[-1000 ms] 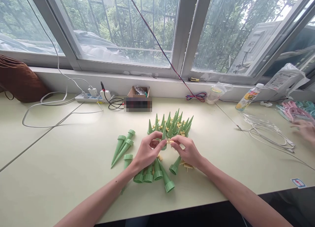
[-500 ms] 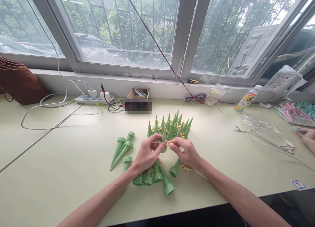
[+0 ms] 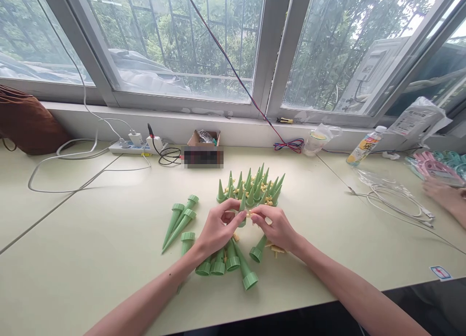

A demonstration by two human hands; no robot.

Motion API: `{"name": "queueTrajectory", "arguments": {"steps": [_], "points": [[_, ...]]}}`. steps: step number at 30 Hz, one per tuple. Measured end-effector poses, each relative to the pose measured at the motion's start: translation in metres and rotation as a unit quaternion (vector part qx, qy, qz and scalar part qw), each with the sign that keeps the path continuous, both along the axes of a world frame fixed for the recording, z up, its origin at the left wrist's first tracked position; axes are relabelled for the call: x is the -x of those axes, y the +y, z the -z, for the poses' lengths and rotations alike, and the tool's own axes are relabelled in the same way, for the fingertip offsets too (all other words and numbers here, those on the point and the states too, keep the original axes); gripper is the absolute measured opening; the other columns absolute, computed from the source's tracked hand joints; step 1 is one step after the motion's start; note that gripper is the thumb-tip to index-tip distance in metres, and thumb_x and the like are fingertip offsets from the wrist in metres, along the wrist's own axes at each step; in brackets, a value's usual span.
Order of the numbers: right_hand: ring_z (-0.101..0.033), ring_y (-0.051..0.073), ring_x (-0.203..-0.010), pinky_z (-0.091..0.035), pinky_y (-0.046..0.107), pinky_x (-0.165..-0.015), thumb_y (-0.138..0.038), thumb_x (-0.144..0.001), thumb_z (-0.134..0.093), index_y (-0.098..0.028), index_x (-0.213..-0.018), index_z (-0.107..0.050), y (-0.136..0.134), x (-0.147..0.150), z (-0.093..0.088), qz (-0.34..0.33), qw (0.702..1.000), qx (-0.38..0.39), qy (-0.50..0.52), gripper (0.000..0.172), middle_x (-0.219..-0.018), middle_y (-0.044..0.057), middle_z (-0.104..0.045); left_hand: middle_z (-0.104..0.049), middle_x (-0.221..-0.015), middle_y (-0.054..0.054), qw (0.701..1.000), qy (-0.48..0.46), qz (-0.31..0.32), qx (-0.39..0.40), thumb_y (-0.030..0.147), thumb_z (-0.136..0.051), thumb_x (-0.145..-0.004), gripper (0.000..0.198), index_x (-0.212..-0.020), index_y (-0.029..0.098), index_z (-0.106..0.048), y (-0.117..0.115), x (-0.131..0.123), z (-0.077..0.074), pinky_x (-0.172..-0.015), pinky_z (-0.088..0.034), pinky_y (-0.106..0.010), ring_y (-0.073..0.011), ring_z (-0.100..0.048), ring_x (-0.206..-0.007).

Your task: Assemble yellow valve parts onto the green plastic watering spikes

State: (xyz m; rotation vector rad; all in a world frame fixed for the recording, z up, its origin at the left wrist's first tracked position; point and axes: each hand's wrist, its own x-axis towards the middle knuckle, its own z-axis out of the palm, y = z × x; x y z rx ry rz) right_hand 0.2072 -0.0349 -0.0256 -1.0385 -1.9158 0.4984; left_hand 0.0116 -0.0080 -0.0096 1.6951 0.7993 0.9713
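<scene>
My left hand point(image 3: 224, 223) pinches a green plastic plant watering spike point(image 3: 243, 202), its point upward. Just to the right, my right hand point(image 3: 274, 224) grips a small pale-yellow plastic valve point(image 3: 249, 213) against the spike's side; the fingertips partly hide where they meet. Behind my hands stands a cluster of green spikes point(image 3: 257, 188), points up, with yellow pieces fitted among them. Several loose spikes point(image 3: 233, 262) lie below my left wrist. More spikes point(image 3: 182, 219) lie to the left. Yellow valves point(image 3: 277, 248) are heaped beneath my right wrist.
A power strip point(image 3: 122, 147), a small cardboard box point(image 3: 204, 138) and a tied red-blue wire point(image 3: 289, 144) line the window side. Rightward are a bottle point(image 3: 366, 146), a white cable point(image 3: 400, 205) and pink clips point(image 3: 431, 166). Another person's hand point(image 3: 446, 195) reaches in at the right edge.
My hands keep nearly the same pose, holding the spike and valve together. At the right edge, the other person's hand has moved left and is blurred near the pink clips.
</scene>
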Motion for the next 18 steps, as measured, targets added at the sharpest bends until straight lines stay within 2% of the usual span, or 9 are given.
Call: {"name": "queueTrajectory", "arguments": {"steps": [4,10,14,16,18], "points": [[-0.060,0.014,-0.062,-0.052,0.027,-0.059,-0.035,-0.094,-0.060,-0.019,-0.102,-0.061,-0.0035,0.0028,-0.0052,0.014,1.000,-0.006,0.023,0.018,-0.081,0.003,-0.067,-0.058,-0.082,-0.001,1.000,-0.006,-0.013,-0.004,0.037,-0.061,-0.092,0.021,-0.095,0.016,-0.059,0.0006,0.0001,0.0001,-0.051,-0.040,-0.022,-0.0101,-0.053,-0.060],[-0.059,0.016,-0.064,-0.051,0.028,-0.060,-0.035,-0.098,-0.054,-0.020,-0.094,-0.062,-0.0012,0.0012,-0.0017,0.008,1.000,-0.002,0.010,0.017,-0.076,0.003,-0.065,-0.057,-0.078,0.000,1.000,-0.007,-0.021,-0.001,0.037,-0.062,-0.091,0.022,-0.095,0.016,-0.059,0.0015,0.0003,0.0016,-0.049,-0.041,-0.022,-0.0096,-0.051,-0.057],[-0.057,0.015,-0.061,-0.048,0.027,-0.058,-0.036,-0.101,-0.047,-0.019,-0.081,-0.062,0.0015,-0.0007,0.0022,0.002,1.000,0.009,-0.008,0.030,-0.069,0.003,-0.063,-0.059,-0.078,-0.002,1.000,0.000,-0.018,-0.001,0.039,-0.062,-0.091,0.024,-0.097,0.016,-0.060,0.0008,0.0005,0.0013,-0.049,-0.043,-0.023,-0.0105,-0.053,-0.057],[-0.058,0.015,-0.061,-0.049,0.027,-0.058,-0.037,-0.101,-0.047,-0.019,-0.083,-0.062,0.0007,-0.0002,0.0009,0.005,1.000,0.010,-0.005,0.030,-0.070,0.003,-0.064,-0.059,-0.079,-0.002,1.000,-0.001,-0.017,0.001,0.039,-0.062,-0.091,0.024,-0.097,0.016,-0.060,0.0006,0.0004,0.0009,-0.050,-0.043,-0.023,-0.0108,-0.053,-0.058],[-0.059,0.015,-0.063,-0.051,0.027,-0.058,-0.038,-0.098,-0.053,-0.019,-0.093,-0.063,-0.0009,0.0010,-0.0017,0.013,1.000,0.010,0.011,0.022,-0.075,0.003,-0.066,-0.060,-0.081,-0.002,1.000,-0.006,-0.020,0.000,0.039,-0.062,-0.091,0.024,-0.096,0.016,-0.060,0.0008,0.0001,0.0006,-0.051,-0.043,-0.023,-0.0113,-0.055,-0.060]]}}
